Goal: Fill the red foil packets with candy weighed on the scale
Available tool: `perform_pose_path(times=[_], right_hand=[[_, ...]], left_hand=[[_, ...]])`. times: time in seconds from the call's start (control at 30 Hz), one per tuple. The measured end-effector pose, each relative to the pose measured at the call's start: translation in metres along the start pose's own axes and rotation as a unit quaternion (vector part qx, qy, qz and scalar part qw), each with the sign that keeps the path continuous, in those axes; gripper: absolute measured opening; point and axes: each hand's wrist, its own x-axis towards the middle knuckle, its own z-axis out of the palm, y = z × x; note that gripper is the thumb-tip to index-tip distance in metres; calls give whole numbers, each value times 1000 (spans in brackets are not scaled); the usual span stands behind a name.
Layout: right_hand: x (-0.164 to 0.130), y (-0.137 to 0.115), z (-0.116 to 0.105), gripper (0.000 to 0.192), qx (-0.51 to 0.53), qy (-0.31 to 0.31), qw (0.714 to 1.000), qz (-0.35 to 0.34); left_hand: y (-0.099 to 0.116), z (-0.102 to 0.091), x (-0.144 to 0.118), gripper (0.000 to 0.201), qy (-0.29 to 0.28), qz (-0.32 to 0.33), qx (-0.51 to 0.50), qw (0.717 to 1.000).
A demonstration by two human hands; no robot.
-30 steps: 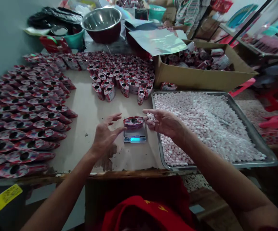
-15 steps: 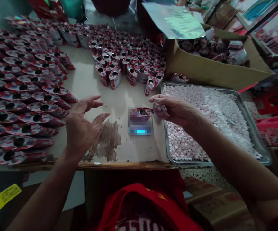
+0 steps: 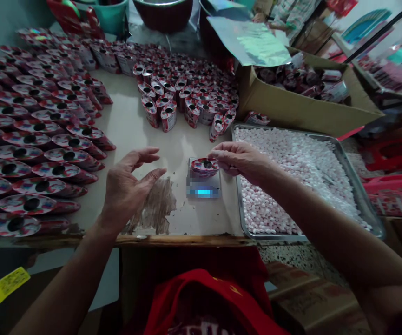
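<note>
On the scale [image 3: 203, 188], the pouch [image 3: 204, 166] touches the right hand's [image 3: 240, 158] grip.

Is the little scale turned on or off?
On. The scale's screen glows bright blue below the red pouch standing on it, though the numbers are too blurred to read.

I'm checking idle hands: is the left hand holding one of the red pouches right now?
No: the left hand hovers open and empty over the beige tabletop, apart from the red open-topped pouch on the small scale.
</note>
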Motion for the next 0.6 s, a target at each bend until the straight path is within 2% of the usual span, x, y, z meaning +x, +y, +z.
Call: perform_pose_path(times=[0.07, 0.17, 0.23, 0.3, 0.4, 0.47, 0.53, 0.6], right_hand=[[5, 0, 4, 18, -46, 5, 999, -9], [10, 0, 9, 8, -114, 14, 993, -33], [10, 0, 9, 2, -124, -3, 992, -35], [7, 0, 6, 6, -110, -23, 993, -28], [4, 0, -2, 15, -50, -30, 998, -1], [1, -3, -12, 14, 43, -18, 998, 29], [-1, -8, -24, 16, 146, 18, 988, 49], [-5, -14, -40, 28, 228, 79, 969, 51]], left_hand=[[-1, 0, -2, 45, -6, -7, 1, 1000], [-2, -1, -4, 41, -17, -13, 4, 1000], [-1, -2, -4, 38, -24, -15, 8, 1000], [-1, -2, -3, 33, -30, -12, 11, 999], [1, 1, -1, 30, -41, -5, 0, 999], [1, 4, 1, 30, -49, -15, -17, 999], [2, 7, 4, 31, -54, -34, -39, 997], [2, 10, 6, 33, -59, -56, -63, 995]])
